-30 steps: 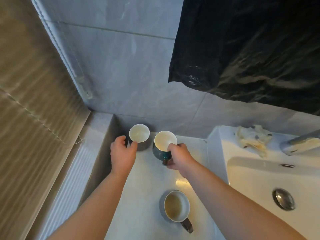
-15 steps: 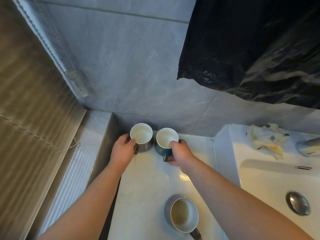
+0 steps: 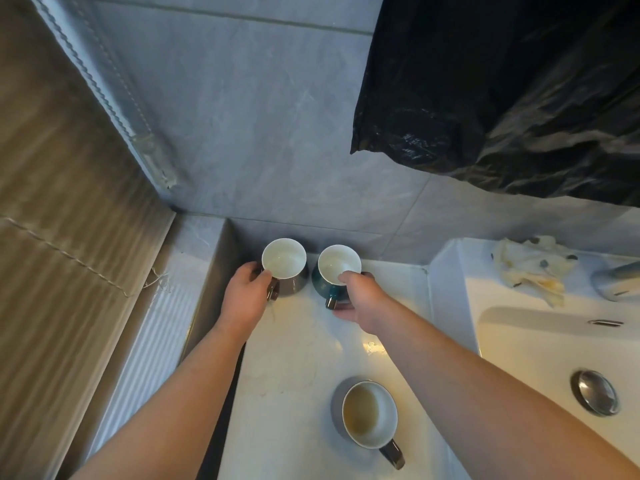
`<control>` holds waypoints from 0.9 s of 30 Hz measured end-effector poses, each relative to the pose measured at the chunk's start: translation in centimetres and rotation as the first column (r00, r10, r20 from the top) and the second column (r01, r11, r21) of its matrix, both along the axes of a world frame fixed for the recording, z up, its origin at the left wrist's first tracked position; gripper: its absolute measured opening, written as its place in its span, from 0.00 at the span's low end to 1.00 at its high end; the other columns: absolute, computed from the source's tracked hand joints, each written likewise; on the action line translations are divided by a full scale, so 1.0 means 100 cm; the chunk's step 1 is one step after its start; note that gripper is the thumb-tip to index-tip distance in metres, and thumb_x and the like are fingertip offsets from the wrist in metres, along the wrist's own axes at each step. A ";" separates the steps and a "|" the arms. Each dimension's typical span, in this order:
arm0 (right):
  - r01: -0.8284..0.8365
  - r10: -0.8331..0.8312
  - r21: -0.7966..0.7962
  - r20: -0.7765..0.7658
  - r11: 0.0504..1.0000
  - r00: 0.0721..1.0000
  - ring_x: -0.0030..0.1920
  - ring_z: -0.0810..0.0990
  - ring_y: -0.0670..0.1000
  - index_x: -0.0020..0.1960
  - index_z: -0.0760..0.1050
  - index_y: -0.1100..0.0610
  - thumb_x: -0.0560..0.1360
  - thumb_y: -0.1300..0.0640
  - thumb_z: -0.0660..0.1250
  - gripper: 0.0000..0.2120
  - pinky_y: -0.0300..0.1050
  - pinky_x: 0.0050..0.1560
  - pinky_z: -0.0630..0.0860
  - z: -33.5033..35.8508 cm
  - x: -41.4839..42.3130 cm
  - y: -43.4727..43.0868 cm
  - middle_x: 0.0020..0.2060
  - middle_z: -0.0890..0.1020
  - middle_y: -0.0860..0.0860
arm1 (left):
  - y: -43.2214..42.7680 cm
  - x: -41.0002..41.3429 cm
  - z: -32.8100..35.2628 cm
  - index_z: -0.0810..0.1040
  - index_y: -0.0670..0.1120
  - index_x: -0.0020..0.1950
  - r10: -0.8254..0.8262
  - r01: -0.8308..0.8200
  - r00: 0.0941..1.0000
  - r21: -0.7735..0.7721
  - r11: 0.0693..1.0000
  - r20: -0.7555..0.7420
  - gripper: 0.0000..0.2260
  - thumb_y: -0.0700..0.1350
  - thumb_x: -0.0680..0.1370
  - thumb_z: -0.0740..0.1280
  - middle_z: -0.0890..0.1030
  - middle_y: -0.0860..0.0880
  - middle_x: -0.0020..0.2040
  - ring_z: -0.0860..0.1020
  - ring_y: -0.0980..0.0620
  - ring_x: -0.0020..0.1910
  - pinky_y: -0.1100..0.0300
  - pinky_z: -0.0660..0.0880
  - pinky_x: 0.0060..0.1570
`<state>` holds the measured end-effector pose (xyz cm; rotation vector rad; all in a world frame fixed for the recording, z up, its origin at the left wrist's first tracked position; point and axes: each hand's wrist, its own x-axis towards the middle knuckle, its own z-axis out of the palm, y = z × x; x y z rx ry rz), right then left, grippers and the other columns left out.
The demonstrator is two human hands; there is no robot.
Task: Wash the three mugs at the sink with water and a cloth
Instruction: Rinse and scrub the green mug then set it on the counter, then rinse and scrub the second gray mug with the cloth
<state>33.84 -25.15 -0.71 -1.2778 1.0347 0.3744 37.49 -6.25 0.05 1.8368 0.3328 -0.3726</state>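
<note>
Two mugs stand side by side at the back of the white counter (image 3: 298,368), close to the tiled wall. My left hand (image 3: 244,297) grips the grey mug (image 3: 285,266) by its handle side. My right hand (image 3: 360,296) holds the teal mug (image 3: 334,268), thumb over its rim and fingers at the handle. A third grey mug (image 3: 369,414), stained brownish inside, stands alone near the counter's front, handle pointing toward me. A crumpled stained cloth (image 3: 530,265) lies on the ledge behind the white sink (image 3: 519,344).
A chrome tap (image 3: 616,278) juts in at the right edge; the chrome drain plug (image 3: 594,393) sits in the basin. A black plastic sheet (image 3: 502,98) hangs on the wall above. A window blind (image 3: 69,237) and sill fill the left.
My left hand has set the grey mug down next to the teal mug at the back of the counter. My right hand has stayed on the teal mug; the view has shifted a little.
</note>
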 end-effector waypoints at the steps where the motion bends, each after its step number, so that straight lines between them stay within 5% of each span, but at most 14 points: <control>1: -0.013 0.012 -0.016 -0.004 1.000 1.000 0.48 0.82 0.59 0.67 0.64 0.55 0.77 0.52 0.63 0.20 0.53 0.51 0.82 0.003 -0.003 0.000 0.51 0.77 0.55 | 0.001 -0.003 0.002 0.74 0.44 0.68 0.002 -0.002 1.000 0.018 1.000 -0.003 0.14 0.42 0.82 0.63 0.79 0.51 0.51 0.77 0.54 0.49 0.60 0.71 0.51; 4: -0.064 0.063 -0.111 -0.007 0.992 0.998 0.51 0.80 0.57 0.71 0.62 0.55 0.78 0.50 0.63 0.25 0.55 0.57 0.81 0.012 -0.025 -0.003 0.49 0.74 0.52 | 0.009 -0.020 0.006 0.68 0.42 0.75 -0.001 0.000 1.000 0.103 0.995 0.013 0.23 0.45 0.81 0.65 0.77 0.45 0.65 0.76 0.49 0.61 0.57 0.69 0.58; 8: -0.247 0.277 -0.400 0.017 0.882 0.961 0.56 0.78 0.54 0.70 0.70 0.52 0.77 0.53 0.64 0.21 0.49 0.57 0.76 0.032 -0.079 -0.007 0.55 0.78 0.50 | 0.012 -0.064 0.013 0.78 0.48 0.61 -0.013 0.006 0.997 0.094 0.996 0.080 0.09 0.45 0.81 0.65 0.79 0.49 0.54 0.77 0.56 0.48 0.54 0.73 0.55; 11: -0.345 0.396 -0.501 -0.005 0.794 0.918 0.58 0.76 0.49 0.67 0.74 0.54 0.79 0.54 0.63 0.17 0.42 0.56 0.69 0.042 -0.129 -0.010 0.61 0.78 0.50 | 0.009 -0.107 0.005 0.76 0.47 0.67 -0.151 0.154 0.988 0.095 0.984 -0.037 0.14 0.47 0.82 0.64 0.78 0.49 0.61 0.78 0.49 0.60 0.46 0.76 0.63; 15: -0.389 0.409 -0.480 -0.069 0.786 0.910 0.61 0.76 0.50 0.66 0.75 0.54 0.80 0.54 0.62 0.16 0.43 0.60 0.72 0.039 -0.185 -0.009 0.63 0.79 0.50 | 0.001 -0.160 -0.006 0.73 0.49 0.70 -0.361 0.372 0.916 0.036 0.927 -0.177 0.16 0.48 0.82 0.63 0.76 0.50 0.65 0.75 0.49 0.65 0.45 0.74 0.68; 19: -0.408 0.423 -0.381 -0.046 0.830 0.905 0.40 0.77 0.49 0.59 0.77 0.57 0.81 0.57 0.59 0.11 0.36 0.36 0.72 0.040 -0.213 -0.003 0.51 0.83 0.59 | -0.011 -0.191 -0.006 0.71 0.50 0.72 -0.395 0.401 0.875 -0.035 0.915 -0.280 0.19 0.51 0.82 0.64 0.75 0.53 0.62 0.74 0.49 0.64 0.46 0.72 0.69; 25: -0.356 0.372 -0.334 -0.019 0.873 0.928 0.54 0.79 0.52 0.69 0.72 0.47 0.82 0.52 0.56 0.17 0.40 0.43 0.72 0.027 -0.214 0.001 0.60 0.80 0.51 | -0.026 -0.202 0.001 0.75 0.60 0.53 -0.355 0.284 0.849 -0.228 0.931 -0.392 0.04 0.49 0.83 0.63 0.79 0.53 0.54 0.78 0.50 0.57 0.53 0.75 0.59; 27: -0.317 0.338 -0.304 0.018 0.898 0.941 0.53 0.78 0.50 0.68 0.74 0.46 0.82 0.54 0.54 0.17 0.37 0.38 0.73 0.025 -0.214 0.004 0.60 0.80 0.51 | -0.030 -0.205 -0.001 0.76 0.58 0.57 -0.303 0.211 0.866 -0.257 0.943 -0.399 0.05 0.49 0.82 0.64 0.80 0.51 0.54 0.80 0.50 0.55 0.52 0.77 0.59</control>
